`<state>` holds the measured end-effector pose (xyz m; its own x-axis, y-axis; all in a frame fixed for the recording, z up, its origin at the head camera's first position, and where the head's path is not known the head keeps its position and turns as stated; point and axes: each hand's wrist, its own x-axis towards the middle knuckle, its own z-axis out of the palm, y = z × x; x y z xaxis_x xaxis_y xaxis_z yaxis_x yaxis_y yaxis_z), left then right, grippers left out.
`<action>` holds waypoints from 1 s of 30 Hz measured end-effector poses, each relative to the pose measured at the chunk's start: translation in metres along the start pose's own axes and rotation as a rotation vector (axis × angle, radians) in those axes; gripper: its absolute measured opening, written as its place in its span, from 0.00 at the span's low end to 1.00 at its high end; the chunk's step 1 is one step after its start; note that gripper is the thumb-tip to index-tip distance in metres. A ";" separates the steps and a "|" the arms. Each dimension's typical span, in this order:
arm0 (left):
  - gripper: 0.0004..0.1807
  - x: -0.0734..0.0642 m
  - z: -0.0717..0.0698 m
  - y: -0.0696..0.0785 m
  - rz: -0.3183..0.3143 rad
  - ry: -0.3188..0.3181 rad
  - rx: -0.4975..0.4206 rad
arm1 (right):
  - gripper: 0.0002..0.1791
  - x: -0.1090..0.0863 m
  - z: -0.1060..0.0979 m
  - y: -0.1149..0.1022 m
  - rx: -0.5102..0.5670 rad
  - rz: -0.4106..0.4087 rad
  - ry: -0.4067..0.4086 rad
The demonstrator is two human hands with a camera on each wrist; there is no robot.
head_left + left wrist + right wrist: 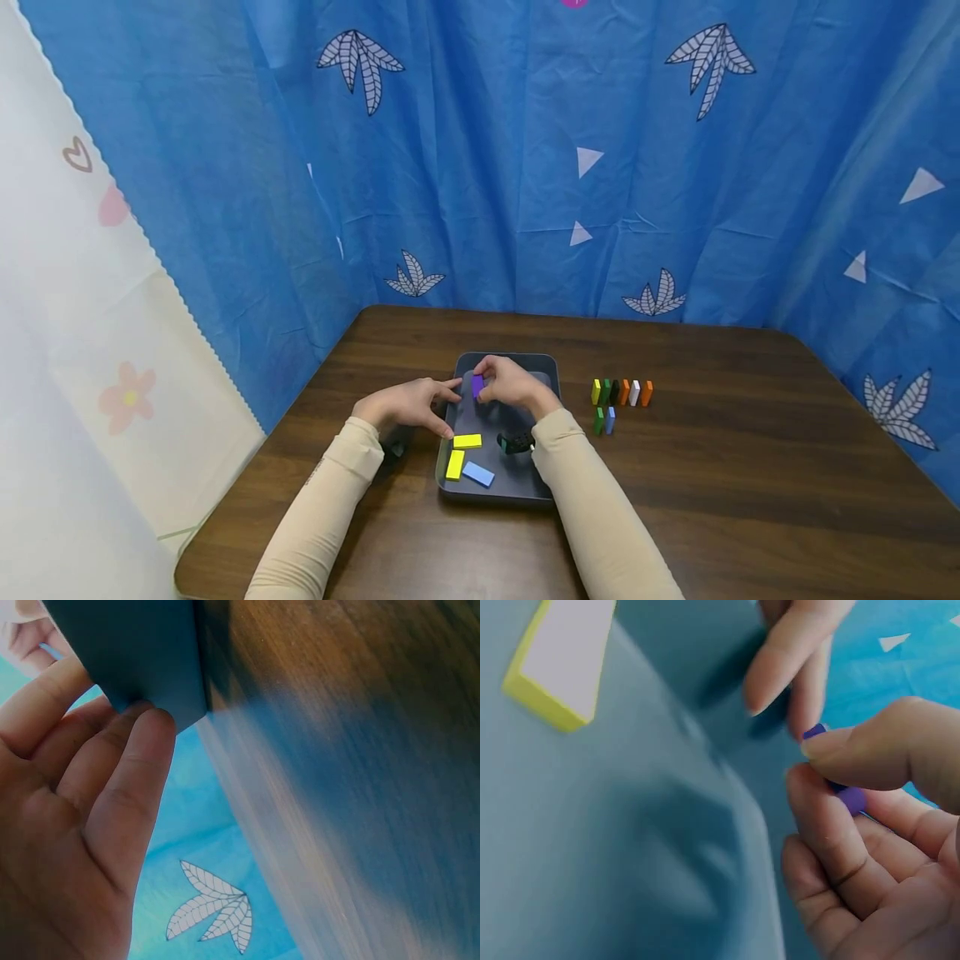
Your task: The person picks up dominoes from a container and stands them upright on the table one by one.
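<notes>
My right hand pinches a purple domino block between thumb and fingers, over the far left part of a dark grey tray. In the right wrist view, the purple block is mostly hidden by the thumb and index finger. My left hand rests at the tray's left side with extended fingers. In the left wrist view, its fingertips touch the outside of the tray wall. Close to the left thumb lies a yellow block. Another yellow block and a light blue block lie flat at the tray's near end.
Right of the tray, several coloured blocks stand upright in a row, among them a white block. A green block and a blue block stand in front. The wooden table is bordered by a blue curtain.
</notes>
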<state>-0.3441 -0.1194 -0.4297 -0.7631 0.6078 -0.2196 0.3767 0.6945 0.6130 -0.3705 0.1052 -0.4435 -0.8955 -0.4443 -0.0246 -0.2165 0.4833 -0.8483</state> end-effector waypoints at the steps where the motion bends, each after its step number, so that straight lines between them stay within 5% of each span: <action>1: 0.38 0.000 0.000 -0.001 0.005 0.001 0.004 | 0.23 0.000 -0.001 -0.002 0.019 -0.010 0.001; 15: 0.38 -0.001 -0.001 0.000 0.001 -0.005 -0.026 | 0.23 -0.024 -0.022 -0.050 0.126 -0.170 -0.088; 30: 0.39 0.002 -0.001 -0.002 -0.003 -0.010 -0.010 | 0.23 -0.062 -0.049 -0.054 0.162 -0.289 -0.025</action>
<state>-0.3466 -0.1197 -0.4305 -0.7590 0.6097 -0.2285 0.3692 0.6921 0.6203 -0.3222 0.1432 -0.3700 -0.7958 -0.5650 0.2178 -0.3936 0.2093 -0.8952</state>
